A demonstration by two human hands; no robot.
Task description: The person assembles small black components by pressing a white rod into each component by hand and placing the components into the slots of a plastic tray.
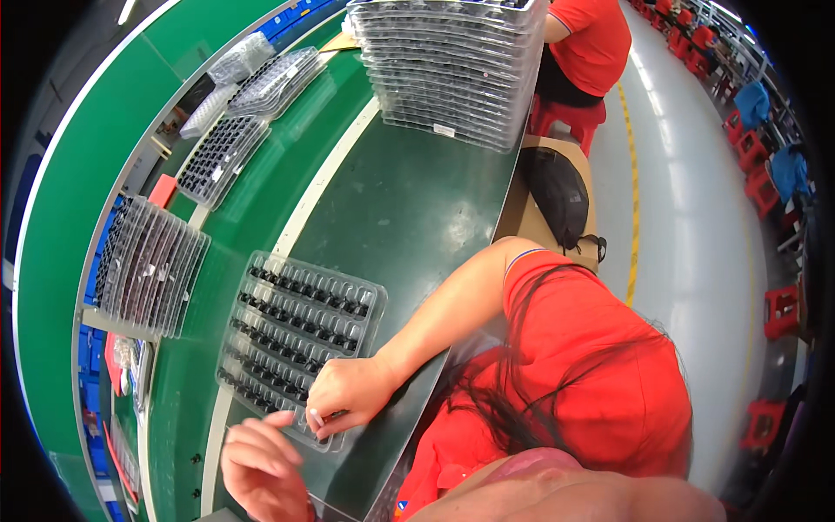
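A clear plastic tray (376, 300) with rows of small black parts lies on the dark green worktop, overlapping the green strip beside it. My right hand (352, 393) is over the tray's near corner, fingers pinched together. Whatever those fingertips hold, if anything, is too small to make out. Just left of that corner, my left hand (259, 465) is raised, its fingers loosely curved and apart, with nothing visible in them. Two loose black parts (196, 458) lie on the green surface beyond my left hand.
A tall stack of clear trays (448, 78) stands at the far end of the worktop. More filled trays (152, 265) lean along the left side, near a red block (163, 190). A black bag (557, 196) rests on a cardboard box; a seated person in red (591, 43) is beyond.
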